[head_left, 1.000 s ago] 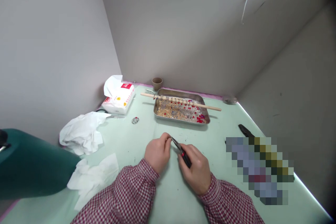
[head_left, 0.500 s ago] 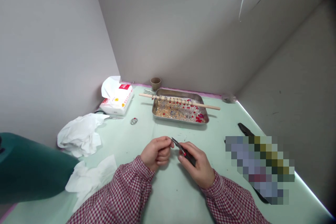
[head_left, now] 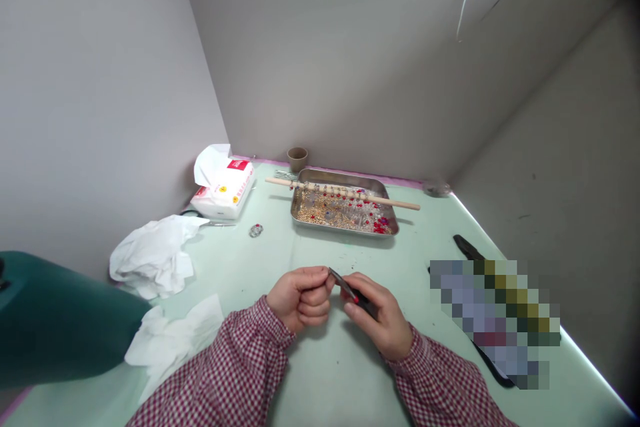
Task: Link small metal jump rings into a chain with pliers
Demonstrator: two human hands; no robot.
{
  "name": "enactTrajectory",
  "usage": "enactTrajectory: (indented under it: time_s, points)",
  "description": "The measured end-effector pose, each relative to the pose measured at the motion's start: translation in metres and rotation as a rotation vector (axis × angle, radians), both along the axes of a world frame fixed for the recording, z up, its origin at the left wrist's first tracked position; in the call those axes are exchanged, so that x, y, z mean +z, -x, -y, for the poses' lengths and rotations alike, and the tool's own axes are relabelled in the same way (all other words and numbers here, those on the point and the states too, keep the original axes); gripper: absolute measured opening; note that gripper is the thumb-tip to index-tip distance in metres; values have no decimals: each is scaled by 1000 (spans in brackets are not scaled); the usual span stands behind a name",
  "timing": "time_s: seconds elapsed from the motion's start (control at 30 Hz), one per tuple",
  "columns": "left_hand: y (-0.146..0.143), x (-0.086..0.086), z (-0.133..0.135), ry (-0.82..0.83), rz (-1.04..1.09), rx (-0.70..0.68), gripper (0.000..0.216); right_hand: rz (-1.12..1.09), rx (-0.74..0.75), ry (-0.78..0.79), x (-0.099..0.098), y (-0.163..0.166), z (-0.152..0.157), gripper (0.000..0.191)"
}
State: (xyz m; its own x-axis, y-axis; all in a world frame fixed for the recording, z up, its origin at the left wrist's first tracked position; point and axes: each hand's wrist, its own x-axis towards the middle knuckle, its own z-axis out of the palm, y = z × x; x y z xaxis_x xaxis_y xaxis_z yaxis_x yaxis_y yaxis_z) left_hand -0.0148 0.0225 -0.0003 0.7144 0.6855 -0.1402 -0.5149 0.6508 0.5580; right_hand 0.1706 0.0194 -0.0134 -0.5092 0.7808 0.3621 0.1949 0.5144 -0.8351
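Note:
Dark-handled pliers (head_left: 345, 282) with a bit of red near the joint lie in my right hand (head_left: 383, 320), its fingers wrapped round the handles. Their narrow tip points up and left, meeting the fingertips of my left hand (head_left: 303, 297). That hand is closed in a pinch; whatever it holds is too small to make out. Beyond both hands stands a metal tray (head_left: 345, 233) of gold, clear and red beads. Across the tray lies a wooden stick (head_left: 400, 203) with small beaded pieces along it. A small round beaded piece (head_left: 256, 231) rests on the table, left of the tray.
A tissue pack (head_left: 225, 190), crumpled tissues (head_left: 153, 257) and tweezers (head_left: 220, 223) lie at the left. Nearer me is a large dark green object (head_left: 65, 320). Behind the tray sits a brown cup (head_left: 297, 159). Blurred-out items (head_left: 490, 320) lie on the right.
The pliers' tip has come down slightly to my left fingertips, and both hands have sunk a little. The tray and other things stay put.

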Motion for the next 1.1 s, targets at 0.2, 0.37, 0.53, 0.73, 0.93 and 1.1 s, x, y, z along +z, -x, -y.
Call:
enactTrajectory:
  time_s: [0.2,0.37,0.53,0.73,0.93,1.1]
  points:
    - [-2,0,0,-8,19,5,18,1,-12,-4,-1,0,0,27]
    - [-4,-2,-1,-23,-9,77,15,44,-120,-57,-3,2,1,28]
    - [-4,-3,-2,-37,10,103,17,44,-132,-49,-3,2,0,28]
    - [-3,-2,-1,-30,4,80,19,22,-48,-13,1,1,0,26]
    - [-3,-1,0,-23,-12,43,19,44,-65,-33,1,1,1,30]
    - [-4,-1,0,-48,-81,70,17,54,-95,-64,-2,1,0,28]
